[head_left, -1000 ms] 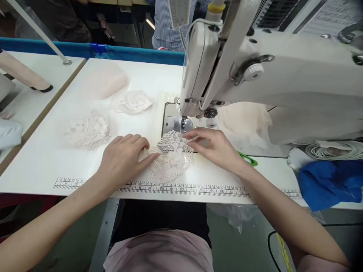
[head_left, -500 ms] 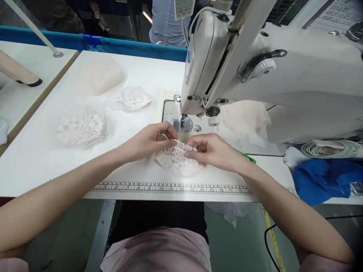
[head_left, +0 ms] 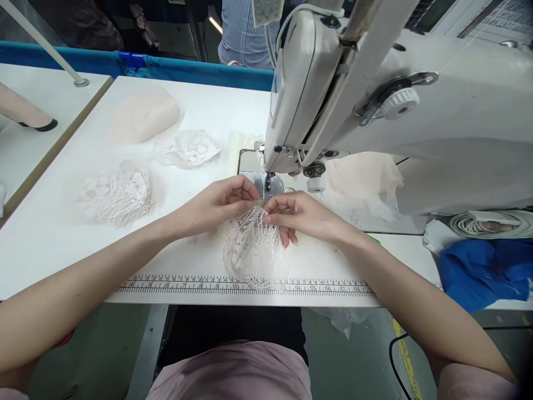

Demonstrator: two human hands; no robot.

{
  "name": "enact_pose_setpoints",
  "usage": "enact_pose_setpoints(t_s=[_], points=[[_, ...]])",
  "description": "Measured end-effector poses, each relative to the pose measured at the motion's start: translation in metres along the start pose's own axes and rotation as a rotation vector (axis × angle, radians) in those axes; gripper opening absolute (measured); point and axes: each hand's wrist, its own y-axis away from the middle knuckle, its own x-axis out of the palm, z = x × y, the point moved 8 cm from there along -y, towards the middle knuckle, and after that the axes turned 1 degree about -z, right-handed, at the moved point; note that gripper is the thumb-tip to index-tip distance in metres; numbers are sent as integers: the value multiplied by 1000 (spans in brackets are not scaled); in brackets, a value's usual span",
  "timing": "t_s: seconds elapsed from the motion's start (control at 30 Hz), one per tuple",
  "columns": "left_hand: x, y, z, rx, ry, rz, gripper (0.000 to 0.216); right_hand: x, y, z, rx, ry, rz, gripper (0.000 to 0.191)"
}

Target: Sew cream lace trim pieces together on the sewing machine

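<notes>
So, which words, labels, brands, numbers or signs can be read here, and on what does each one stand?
"7 8 9 10" and, right of the lace, "14 15 16 17": on the ruler.
Ruler's upper row: too small.
Printed sheet, upper right: too blurred.

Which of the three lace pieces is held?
The lace piece reaching the ruler, pinched by left hand and right hand; the other two lie untouched, farther left.

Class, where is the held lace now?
In the head view, the lace is near centre, held by the left hand and right hand, its lower edge overlapping the ruler.
</notes>
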Motion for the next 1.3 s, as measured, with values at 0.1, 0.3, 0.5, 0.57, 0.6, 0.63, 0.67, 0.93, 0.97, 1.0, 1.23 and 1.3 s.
enact_pose_setpoints(t_s=[0.1, 0.3, 0.5, 0.57, 0.6, 0.63, 0.67, 0.93, 0.97, 1.0, 1.23, 1.3], points=[[1, -4, -3, 4, -122, -25, 24, -1, 2, 2, -42, 17, -58, 26], [5, 0, -4, 33, -504, -227, 20, -15, 18, 20, -333, 439, -400, 11], [12, 18, -16, 374, -781, -399, 20, -5, 33, 25, -570, 727, -514, 14], [17, 21, -20, 468, -867, -404, 21, -2, 35, 24, -591, 735, -504, 17], [18, 22, -21, 504, -893, -399, 20, -2, 35, 23, -591, 734, -499, 18], [20, 23, -23, 538, -910, -392, 18, -1, 34, 23, -587, 733, -494, 18], [22, 25, -25, 573, -920, -387, 16, -1, 34, 23, -585, 730, -487, 17], [25, 32, -32, 696, -937, -405, 7, 2, 35, 26, -610, 682, -480, 12], [25, 32, -32, 708, -933, -413, 6, 2, 35, 25, -620, 672, -483, 12], [25, 33, -33, 722, -927, -419, 5, 2, 36, 25, -635, 667, -486, 12], [27, 33, -34, 753, -914, -393, 6, 5, 39, 30, -747, 688, -496, 17], [27, 33, -34, 752, -915, -389, 6, 6, 39, 31, -760, 686, -485, 20]])
